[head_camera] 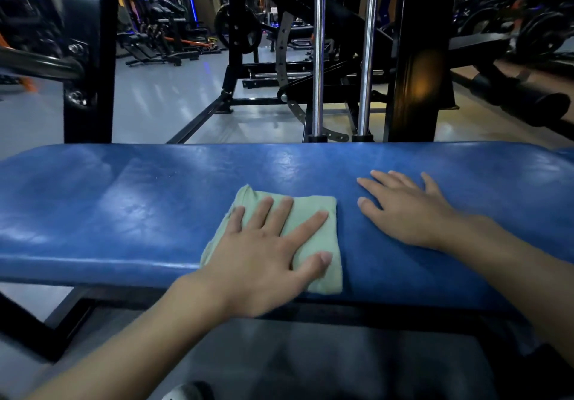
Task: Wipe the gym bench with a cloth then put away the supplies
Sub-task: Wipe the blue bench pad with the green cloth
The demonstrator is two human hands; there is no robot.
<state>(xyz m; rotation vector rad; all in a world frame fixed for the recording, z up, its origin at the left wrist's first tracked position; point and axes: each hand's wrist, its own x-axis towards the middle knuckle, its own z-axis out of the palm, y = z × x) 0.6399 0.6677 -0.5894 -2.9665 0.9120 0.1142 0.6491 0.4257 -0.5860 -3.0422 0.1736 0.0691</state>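
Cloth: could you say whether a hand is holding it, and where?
Not gripped: left hand presses flat on the middle of the cloth; right hand rests on bench.

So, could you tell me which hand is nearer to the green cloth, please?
Left. The left hand lies flat on top of the cloth, fingers spread. The right hand rests on the bare bench to the cloth's right, not touching it.

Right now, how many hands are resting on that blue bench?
2. The left hand lies flat on the green cloth at the front of the bench; the right hand lies flat on bare padding beside the cloth. None seem hidden.
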